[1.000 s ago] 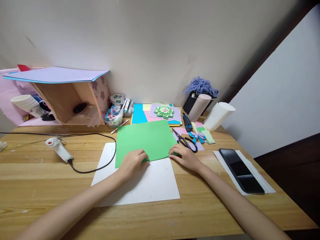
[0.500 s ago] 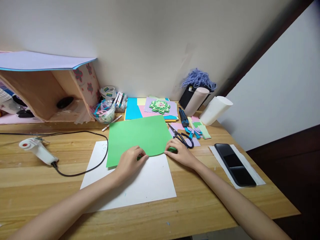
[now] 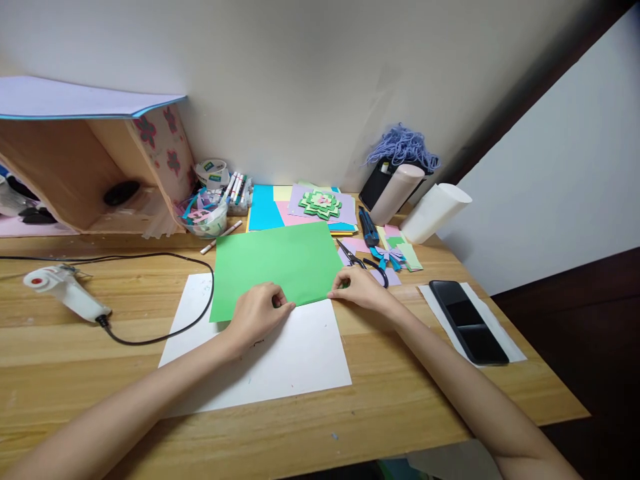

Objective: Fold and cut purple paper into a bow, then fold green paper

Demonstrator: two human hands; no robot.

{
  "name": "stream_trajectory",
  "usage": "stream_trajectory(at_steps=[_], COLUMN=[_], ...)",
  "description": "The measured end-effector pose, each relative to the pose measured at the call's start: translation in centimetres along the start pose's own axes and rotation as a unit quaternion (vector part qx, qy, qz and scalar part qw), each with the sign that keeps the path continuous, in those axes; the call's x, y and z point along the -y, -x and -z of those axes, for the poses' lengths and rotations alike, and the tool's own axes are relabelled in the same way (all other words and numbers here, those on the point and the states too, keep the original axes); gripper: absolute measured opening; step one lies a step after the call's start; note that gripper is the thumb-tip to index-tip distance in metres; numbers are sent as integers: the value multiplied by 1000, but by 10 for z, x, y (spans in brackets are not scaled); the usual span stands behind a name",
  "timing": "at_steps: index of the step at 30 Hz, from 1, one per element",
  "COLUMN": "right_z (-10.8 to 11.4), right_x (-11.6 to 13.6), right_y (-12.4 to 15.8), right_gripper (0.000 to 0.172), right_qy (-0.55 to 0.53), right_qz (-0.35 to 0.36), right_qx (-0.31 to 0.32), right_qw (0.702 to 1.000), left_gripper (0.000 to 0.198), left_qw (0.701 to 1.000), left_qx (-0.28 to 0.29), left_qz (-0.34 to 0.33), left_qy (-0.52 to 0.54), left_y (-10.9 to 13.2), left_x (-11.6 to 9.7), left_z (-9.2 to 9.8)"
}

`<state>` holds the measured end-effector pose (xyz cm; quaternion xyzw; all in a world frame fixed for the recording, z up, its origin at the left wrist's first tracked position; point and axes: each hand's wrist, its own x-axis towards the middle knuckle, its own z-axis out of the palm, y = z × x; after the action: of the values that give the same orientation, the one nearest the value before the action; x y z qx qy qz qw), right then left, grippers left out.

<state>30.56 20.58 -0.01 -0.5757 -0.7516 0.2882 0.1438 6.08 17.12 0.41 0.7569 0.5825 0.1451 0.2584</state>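
A sheet of green paper (image 3: 275, 263) lies partly over a white sheet (image 3: 295, 360) on the wooden table. My left hand (image 3: 260, 310) pinches the green paper's near edge around its middle, thumb and fingers together. Toward the near right corner, my right hand (image 3: 357, 288) grips the same edge between thumb and fingertips. The edge between my hands looks slightly raised. Just behind my right hand are black-handled scissors (image 3: 357, 257), their handles partly hidden by it.
At left lies a white glue gun (image 3: 70, 293) with a black cord looping toward the paper. A phone (image 3: 467, 320) rests at right. Behind stand a tub of scraps (image 3: 207, 217), markers (image 3: 237, 190), a layered green paper flower (image 3: 320, 205), a box cutter (image 3: 369, 227) and a white roll (image 3: 435, 213).
Both hands keep hold of the green paper's near edge. That edge, bowed between them before, now looks straighter. The whole view has shifted slightly.
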Motion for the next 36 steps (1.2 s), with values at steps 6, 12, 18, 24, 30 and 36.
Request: stream_trajectory(at_steps=[6, 12, 18, 24, 30, 36], right_z=[10, 9, 3, 9, 8, 2], right_x=[-2, -6, -5, -1, -4, -5], right_y=[2, 8, 21, 30, 34, 32], right_gripper=[20, 19, 19, 14, 10, 12], right_qy=[23, -15, -34, 29, 74, 93], right_qz=[-43, -42, -52, 75, 179, 247], right_qx=[7, 13, 6, 13, 4, 5], right_qw=[999, 999, 998, 997, 981, 965], left_gripper=[21, 24, 23, 12, 13, 14], left_qw=[1000, 998, 994, 994, 992, 991], left_qx=[8, 45, 72, 59, 31, 12], left_qz=[9, 12, 14, -68, -121, -132], left_qy=[-12, -39, -82, -56, -11, 3], left_y=[0, -3, -5, 1, 5, 7], left_x=[-2, 0, 8, 3, -2, 1], left_z=[2, 10, 17, 13, -3, -9])
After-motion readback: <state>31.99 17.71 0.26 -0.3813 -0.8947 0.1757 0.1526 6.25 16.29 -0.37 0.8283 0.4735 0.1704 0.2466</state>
